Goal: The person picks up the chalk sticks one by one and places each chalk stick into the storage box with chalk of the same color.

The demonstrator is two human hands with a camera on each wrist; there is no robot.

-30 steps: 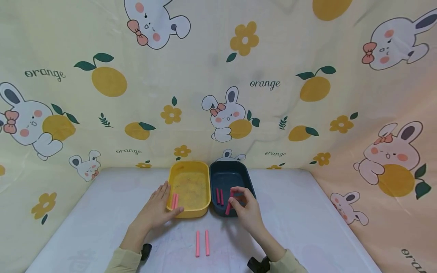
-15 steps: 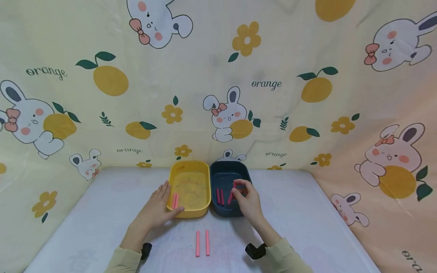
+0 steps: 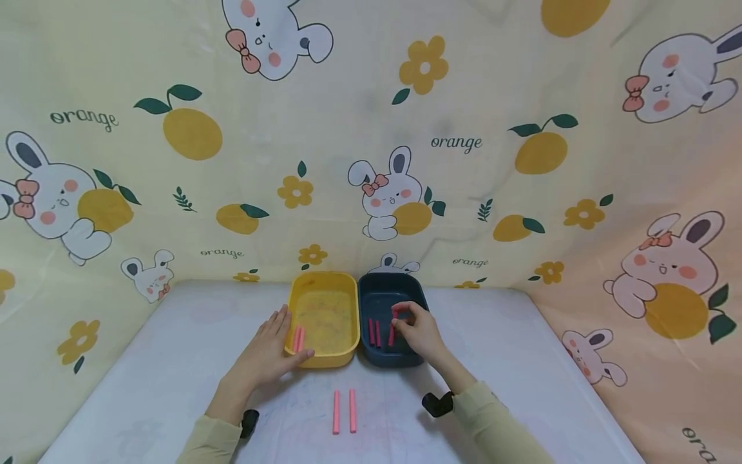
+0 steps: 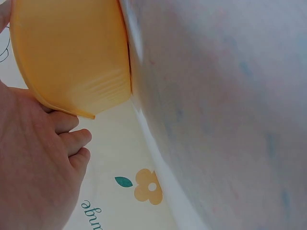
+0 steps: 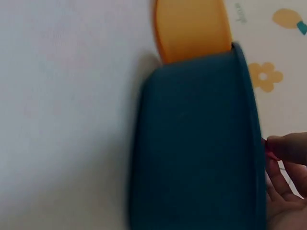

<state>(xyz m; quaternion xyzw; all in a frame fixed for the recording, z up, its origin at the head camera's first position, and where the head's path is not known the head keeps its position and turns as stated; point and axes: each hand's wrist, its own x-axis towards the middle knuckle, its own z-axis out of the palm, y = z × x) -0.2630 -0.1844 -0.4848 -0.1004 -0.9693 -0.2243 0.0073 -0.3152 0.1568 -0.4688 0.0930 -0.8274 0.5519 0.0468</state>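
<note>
My right hand [image 3: 418, 330] pinches a thin dark pink stick [image 3: 391, 336] between thumb and fingers, inside the navy bin [image 3: 380, 301]. The stick hangs nearly upright, its lower end close over the bin's floor. To its left, two similar dark pink sticks [image 3: 371, 332] lie side by side in that bin. My left hand [image 3: 263, 348] rests along the left side of the yellow bin [image 3: 332, 316], fingers stretched out and thumb over the front rim. Two lighter pink sticks [image 3: 297, 338] lie in the yellow bin, by the thumb. The right wrist view shows mostly the navy bin's outer wall [image 5: 196, 143].
Two light pink sticks [image 3: 336, 412] lie parallel on the white table [image 3: 493, 386], in front of the bins. The bins stand side by side, touching or nearly so. A patterned cloth [image 3: 371, 116] hangs behind and at both sides.
My right hand has moved slightly away from me, deeper over the navy bin, and the held stick has turned more upright, its lower end now inside the bin. The left hand stays in place.
</note>
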